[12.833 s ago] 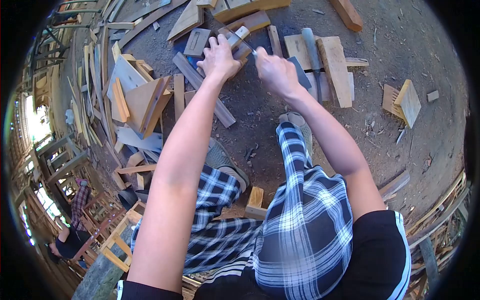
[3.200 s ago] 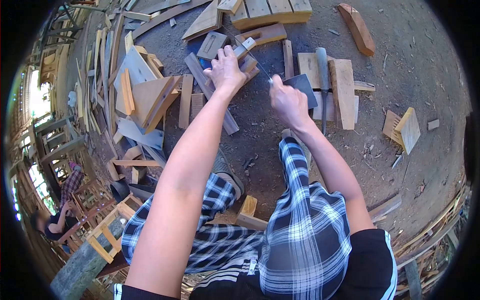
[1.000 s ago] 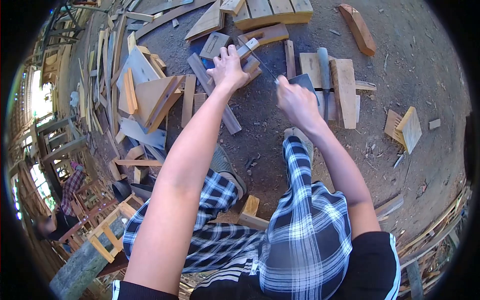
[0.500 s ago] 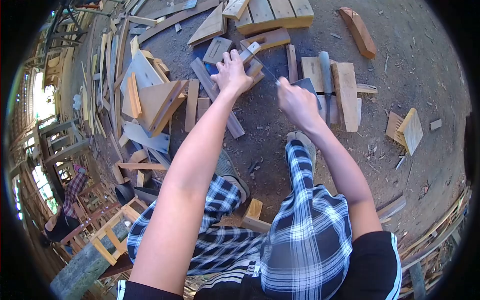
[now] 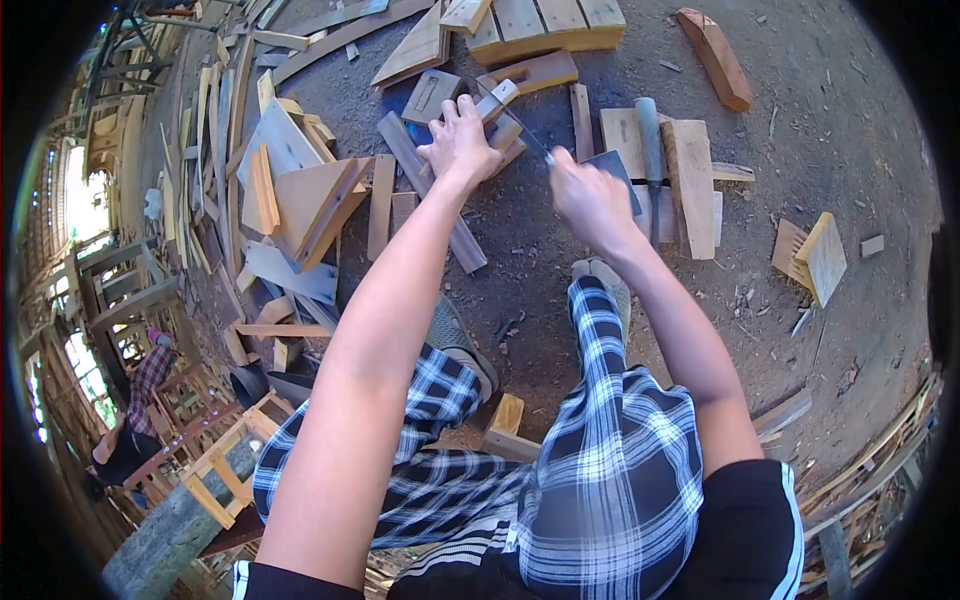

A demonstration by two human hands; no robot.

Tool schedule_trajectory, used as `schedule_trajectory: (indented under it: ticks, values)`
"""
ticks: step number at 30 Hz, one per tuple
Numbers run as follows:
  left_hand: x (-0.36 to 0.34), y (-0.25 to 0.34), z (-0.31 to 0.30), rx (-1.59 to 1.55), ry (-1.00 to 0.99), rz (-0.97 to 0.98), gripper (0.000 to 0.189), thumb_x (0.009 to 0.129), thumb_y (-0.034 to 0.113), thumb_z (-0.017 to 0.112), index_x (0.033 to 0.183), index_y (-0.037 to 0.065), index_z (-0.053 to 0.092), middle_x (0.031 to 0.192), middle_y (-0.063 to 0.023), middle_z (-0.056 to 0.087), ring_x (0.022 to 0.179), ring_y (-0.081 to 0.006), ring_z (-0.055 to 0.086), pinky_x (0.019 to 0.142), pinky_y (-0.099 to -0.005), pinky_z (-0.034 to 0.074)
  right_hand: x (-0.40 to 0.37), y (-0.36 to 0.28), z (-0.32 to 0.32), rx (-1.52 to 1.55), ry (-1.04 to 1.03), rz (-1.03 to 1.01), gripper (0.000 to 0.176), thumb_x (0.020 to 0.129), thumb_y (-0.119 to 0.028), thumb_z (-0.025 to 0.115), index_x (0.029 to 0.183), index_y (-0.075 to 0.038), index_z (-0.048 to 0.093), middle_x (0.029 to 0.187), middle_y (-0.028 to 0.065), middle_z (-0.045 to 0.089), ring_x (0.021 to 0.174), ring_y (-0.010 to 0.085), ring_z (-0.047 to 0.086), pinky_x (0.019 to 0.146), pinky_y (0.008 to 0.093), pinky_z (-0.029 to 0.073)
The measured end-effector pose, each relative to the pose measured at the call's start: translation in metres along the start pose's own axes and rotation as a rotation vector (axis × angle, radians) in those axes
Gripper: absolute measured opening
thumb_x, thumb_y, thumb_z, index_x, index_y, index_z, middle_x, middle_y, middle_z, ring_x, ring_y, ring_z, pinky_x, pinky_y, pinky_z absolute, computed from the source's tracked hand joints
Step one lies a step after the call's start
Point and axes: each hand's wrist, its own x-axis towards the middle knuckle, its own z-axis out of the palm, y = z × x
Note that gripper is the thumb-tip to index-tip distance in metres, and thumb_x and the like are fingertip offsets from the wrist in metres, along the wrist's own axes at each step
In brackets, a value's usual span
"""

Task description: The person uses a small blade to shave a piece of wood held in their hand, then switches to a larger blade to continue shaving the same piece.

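My left hand [image 5: 460,145] presses with bent fingers on a light wood piece [image 5: 498,100] that lies across other wood blocks. A thin dark blade [image 5: 530,132] runs from beside that piece to my right hand [image 5: 590,195], which is closed round its near end; the handle is hidden in my fingers. Just left of my left hand lies a grey block with a slot [image 5: 433,97], and below it a long wood strip [image 5: 463,235]. Right of my right hand are a dark flat plate [image 5: 615,178] and a tool with a round handle [image 5: 649,140].
Boards and offcuts [image 5: 310,205] are piled at the left. A thick wood block [image 5: 690,190] lies right of the tool, a reddish block [image 5: 715,60] farther back. A slatted wood piece [image 5: 545,28] stands at the top. Another person [image 5: 130,440] is at the far left.
My right hand has shifted slightly up and left with the blade. My left hand stays on the wood piece, and the whole view has moved a little.
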Motion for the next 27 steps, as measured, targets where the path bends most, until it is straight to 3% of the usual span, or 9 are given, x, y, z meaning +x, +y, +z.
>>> schedule_trajectory:
  ticks: [3, 7, 10, 18, 23, 27]
  values:
    - [0.002, -0.001, 0.003, -0.010, 0.006, 0.003, 0.095, 0.066, 0.032, 0.088, 0.141, 0.012, 0.033, 0.140, -0.0103, 0.041, 0.129, -0.0353, 0.045, 0.096, -0.0615, 0.043, -0.028, 0.003, -0.013, -0.007, -0.093, 0.073, 0.017, 0.094, -0.013, 0.043, 0.093, -0.001, 0.054, 0.076, 0.0238, 0.069, 0.072, 0.0383, 0.071, 0.061, 0.0471, 0.057]
    - [0.000, 0.003, 0.001, -0.011, 0.019, 0.030, 0.093, 0.067, 0.031, 0.088, 0.140, 0.011, 0.034, 0.140, -0.0114, 0.041, 0.129, -0.0357, 0.046, 0.096, -0.0620, 0.044, 0.026, -0.008, -0.005, 0.034, -0.013, 0.002, 0.021, 0.092, -0.013, 0.044, 0.098, 0.001, 0.059, 0.082, 0.0238, 0.070, 0.079, 0.0390, 0.071, 0.070, 0.0491, 0.057]
    - [0.001, 0.000, -0.001, -0.007, 0.005, 0.002, 0.092, 0.067, 0.030, 0.087, 0.140, 0.012, 0.034, 0.139, -0.0114, 0.041, 0.129, -0.0360, 0.046, 0.096, -0.0622, 0.044, 0.060, -0.018, 0.008, 0.068, 0.038, -0.016, 0.020, 0.092, -0.013, 0.044, 0.096, 0.001, 0.058, 0.083, 0.0241, 0.070, 0.079, 0.0393, 0.071, 0.069, 0.0494, 0.057]
    - [-0.001, -0.002, 0.005, 0.007, 0.036, 0.025, 0.091, 0.066, 0.031, 0.088, 0.138, 0.013, 0.036, 0.137, -0.0104, 0.044, 0.128, -0.0357, 0.046, 0.095, -0.0594, 0.045, -0.030, 0.000, -0.022, 0.008, -0.107, 0.072, 0.019, 0.095, -0.016, 0.041, 0.094, -0.002, 0.054, 0.078, 0.0233, 0.069, 0.073, 0.0388, 0.071, 0.063, 0.0488, 0.056]
    - [0.003, 0.002, 0.003, 0.001, 0.027, 0.028, 0.094, 0.065, 0.032, 0.088, 0.139, 0.013, 0.034, 0.139, -0.0105, 0.042, 0.128, -0.0364, 0.047, 0.096, -0.0604, 0.045, 0.045, -0.013, 0.000, 0.038, -0.003, -0.015, 0.021, 0.093, -0.016, 0.045, 0.097, -0.001, 0.060, 0.088, 0.0232, 0.071, 0.082, 0.0392, 0.071, 0.070, 0.0488, 0.056]
    - [-0.001, 0.001, -0.002, -0.014, -0.007, 0.007, 0.097, 0.065, 0.032, 0.088, 0.142, 0.012, 0.033, 0.140, -0.0105, 0.041, 0.129, -0.0361, 0.046, 0.096, -0.0623, 0.044, 0.049, -0.015, 0.000, 0.037, 0.004, 0.005, 0.020, 0.092, -0.014, 0.047, 0.098, 0.001, 0.059, 0.086, 0.0239, 0.071, 0.081, 0.0398, 0.071, 0.070, 0.0496, 0.056]
